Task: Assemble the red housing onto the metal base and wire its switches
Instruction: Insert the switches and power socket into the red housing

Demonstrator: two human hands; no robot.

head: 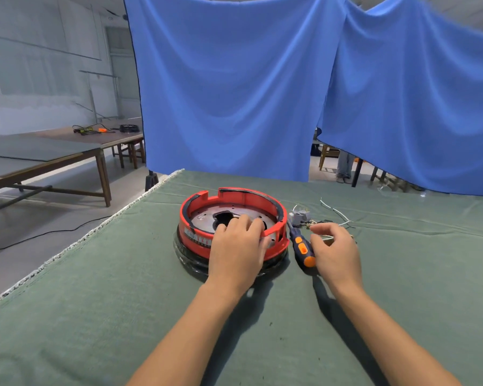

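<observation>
The red ring-shaped housing sits around the round metal base on the green cloth, with a black rim showing underneath. My left hand rests over the housing's near rim, fingers curled on its edge. My right hand hovers just right of the housing, fingers loosely bent, beside a blue and orange screwdriver lying on the cloth. A grey switch block with white wires lies behind the right hand. Whether the right fingers pinch a small part is unclear.
The green cloth covers the work table, whose left edge runs diagonally. Blue curtains hang behind. A wooden table with tools stands far left. A black cable trails on the floor.
</observation>
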